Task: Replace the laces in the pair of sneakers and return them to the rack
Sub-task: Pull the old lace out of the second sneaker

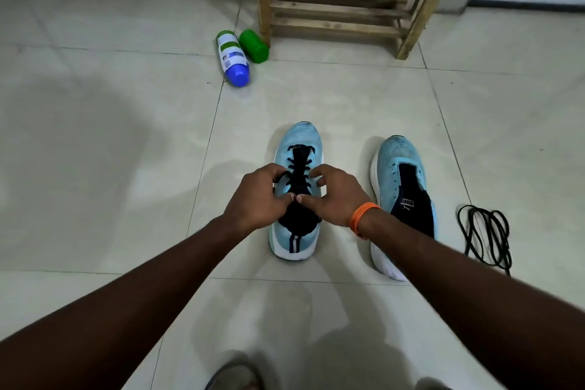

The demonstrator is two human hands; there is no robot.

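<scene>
A light-blue sneaker (299,142) with a dark tongue stands upright on the tiled floor, toe pointing away, threaded with a black lace. My left hand (256,199) and my right hand (335,196) sit on either side of its tongue, thumbs meeting at the middle, fingers curled on the black lace near the upper eyelets. The second light-blue sneaker (399,161) lies to the right with no lace in it. A loose black lace (487,231) is coiled on the floor further right.
A wooden rack (342,6) stands against the far wall. A white spray can with a blue cap (232,57) and a green bottle (253,46) lie by its left leg. My sandalled foot (235,377) shows at the bottom edge.
</scene>
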